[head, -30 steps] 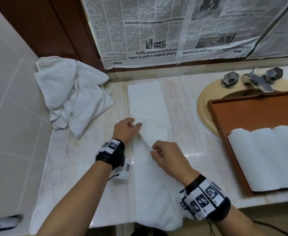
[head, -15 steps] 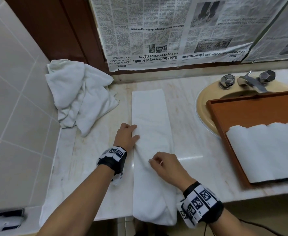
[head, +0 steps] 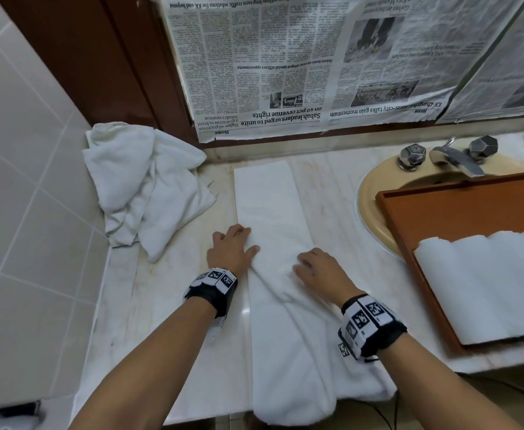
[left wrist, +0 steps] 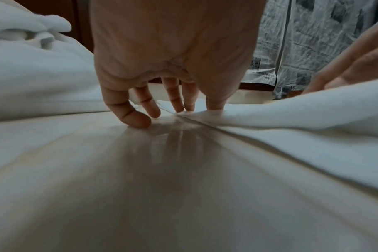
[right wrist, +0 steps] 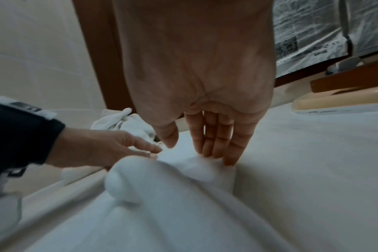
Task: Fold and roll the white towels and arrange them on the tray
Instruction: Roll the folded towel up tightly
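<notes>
A long white towel folded into a narrow strip lies lengthwise on the marble counter; its near end hangs over the front edge. My left hand rests flat at the towel's left edge, fingertips touching counter and cloth. My right hand presses the middle of the strip with straight fingers, beside a raised fold. Several rolled white towels lie in the brown wooden tray at the right.
A heap of loose white towels sits at the back left against the tiled wall. The tray rests over a beige sink with a chrome tap. Newspaper covers the wall behind.
My right hand let go of the lifted towel edge and now lies flat on the strip. The fold has been laid down. The left hand stayed at the towel's left edge.
</notes>
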